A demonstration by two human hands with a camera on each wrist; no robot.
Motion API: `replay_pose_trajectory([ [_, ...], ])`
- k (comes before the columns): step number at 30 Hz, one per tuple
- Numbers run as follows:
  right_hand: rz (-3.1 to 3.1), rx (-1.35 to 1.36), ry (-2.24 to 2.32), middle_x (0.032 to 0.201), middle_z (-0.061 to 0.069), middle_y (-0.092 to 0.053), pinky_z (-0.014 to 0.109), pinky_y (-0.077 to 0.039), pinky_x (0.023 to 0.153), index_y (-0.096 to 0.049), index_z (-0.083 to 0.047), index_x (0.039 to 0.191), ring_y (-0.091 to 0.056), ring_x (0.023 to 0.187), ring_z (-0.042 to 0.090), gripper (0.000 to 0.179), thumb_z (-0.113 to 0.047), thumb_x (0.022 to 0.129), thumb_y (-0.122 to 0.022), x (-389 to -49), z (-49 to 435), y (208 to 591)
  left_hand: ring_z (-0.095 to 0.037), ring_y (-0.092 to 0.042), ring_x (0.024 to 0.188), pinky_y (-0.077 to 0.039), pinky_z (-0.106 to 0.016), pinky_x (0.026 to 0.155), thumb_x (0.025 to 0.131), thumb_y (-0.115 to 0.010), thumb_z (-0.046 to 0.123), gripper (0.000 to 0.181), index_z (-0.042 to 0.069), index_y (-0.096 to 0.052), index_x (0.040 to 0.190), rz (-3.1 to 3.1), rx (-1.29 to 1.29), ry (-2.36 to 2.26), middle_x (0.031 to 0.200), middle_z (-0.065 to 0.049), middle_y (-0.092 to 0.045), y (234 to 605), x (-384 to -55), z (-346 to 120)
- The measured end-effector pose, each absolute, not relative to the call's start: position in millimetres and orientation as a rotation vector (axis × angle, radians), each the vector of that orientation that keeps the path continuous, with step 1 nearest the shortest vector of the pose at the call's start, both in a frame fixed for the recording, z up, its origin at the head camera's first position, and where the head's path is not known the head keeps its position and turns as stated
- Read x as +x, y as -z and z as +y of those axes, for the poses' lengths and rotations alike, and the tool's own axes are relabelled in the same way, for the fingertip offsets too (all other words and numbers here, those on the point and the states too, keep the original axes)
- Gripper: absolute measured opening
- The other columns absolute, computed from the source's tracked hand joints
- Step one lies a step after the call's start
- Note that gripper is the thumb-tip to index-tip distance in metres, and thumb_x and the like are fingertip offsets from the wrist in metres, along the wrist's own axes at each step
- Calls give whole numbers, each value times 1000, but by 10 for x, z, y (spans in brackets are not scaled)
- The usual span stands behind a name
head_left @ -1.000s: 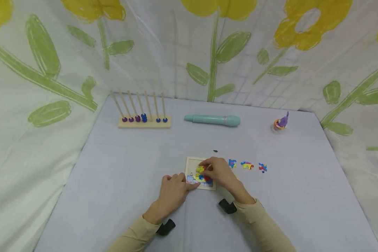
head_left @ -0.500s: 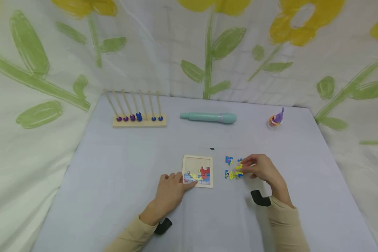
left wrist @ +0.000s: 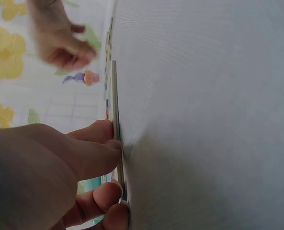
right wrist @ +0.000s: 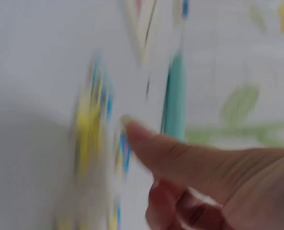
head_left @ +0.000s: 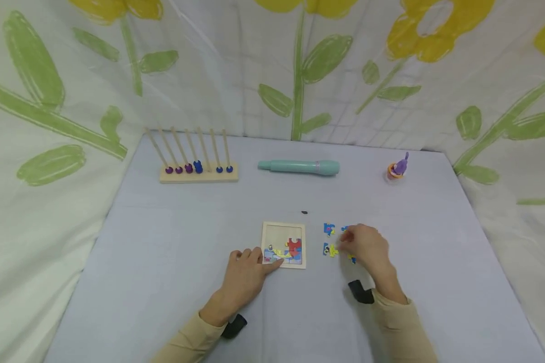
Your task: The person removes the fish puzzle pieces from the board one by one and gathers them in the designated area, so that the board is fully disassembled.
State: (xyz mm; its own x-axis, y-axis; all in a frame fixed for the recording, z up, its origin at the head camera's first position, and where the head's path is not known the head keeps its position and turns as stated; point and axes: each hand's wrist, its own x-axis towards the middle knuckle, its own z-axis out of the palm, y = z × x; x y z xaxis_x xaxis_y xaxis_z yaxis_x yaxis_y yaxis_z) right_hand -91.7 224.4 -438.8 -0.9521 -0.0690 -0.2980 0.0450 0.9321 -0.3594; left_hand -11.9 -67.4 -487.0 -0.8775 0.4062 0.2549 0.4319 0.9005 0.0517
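A small wooden jigsaw tray (head_left: 265, 234) lies on the table, with red, blue and yellow pieces (head_left: 293, 245) fitted in its lower part. At its lower left corner my left hand (head_left: 245, 277) grips the edge, one digit reaching over the front border. In the left wrist view, fingertips (left wrist: 108, 191) sit right at the tray's side. My right hand (head_left: 365, 249) hovers over the loose jigsaw pieces (head_left: 329, 229) to the right of the tray, fingers bent and blurred, hiding some pieces. I cannot tell whether it pinches one.
At the back left stands a wooden peg rack (head_left: 199, 176) with purple and blue beads. A teal microphone-shaped toy (head_left: 300, 167) lies at the back middle, and a small cup with a purple figure (head_left: 397, 169) stands back right. A small dark bit (head_left: 304, 212) lies beyond the tray.
My right hand has moved from the tray to the loose pieces on the right, then slightly back left. A yellow piece has left the tray. My left hand stays at the tray.
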Motion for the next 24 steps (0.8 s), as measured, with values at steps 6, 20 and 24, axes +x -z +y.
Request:
replay_pose_trajectory([
  [6, 2779, -404, 667, 95, 3, -70, 23, -44, 64, -81, -13, 107, -61, 77, 11, 26, -27, 85, -85, -945, 1597, 4550, -15, -44, 67, -46, -40, 77, 90, -75, 21, 38, 48, -76, 116, -2805, -652, 136, 80, 2, -52, 4861, -132, -708],
  [20, 2728, -377, 785, 96, 4, -70, 29, -51, 74, -77, -8, 97, -61, 81, 14, 22, -19, 82, -88, -935, 1422, 4621, -15, -43, 68, -44, -40, 78, 93, -73, 23, 38, 51, -74, 119, -2865, -657, 106, 81, 3, -52, 4868, -113, -705],
  [24, 2746, -398, 801, 93, 2, -72, 35, -54, 80, -75, -10, 94, -63, 80, 12, 17, -18, 83, -86, -940, 1432, 4623, -15, -45, 68, -44, -39, 78, 91, -75, 25, 37, 51, -75, 118, -2825, -655, 94, 81, 3, -53, 4869, -119, -704],
])
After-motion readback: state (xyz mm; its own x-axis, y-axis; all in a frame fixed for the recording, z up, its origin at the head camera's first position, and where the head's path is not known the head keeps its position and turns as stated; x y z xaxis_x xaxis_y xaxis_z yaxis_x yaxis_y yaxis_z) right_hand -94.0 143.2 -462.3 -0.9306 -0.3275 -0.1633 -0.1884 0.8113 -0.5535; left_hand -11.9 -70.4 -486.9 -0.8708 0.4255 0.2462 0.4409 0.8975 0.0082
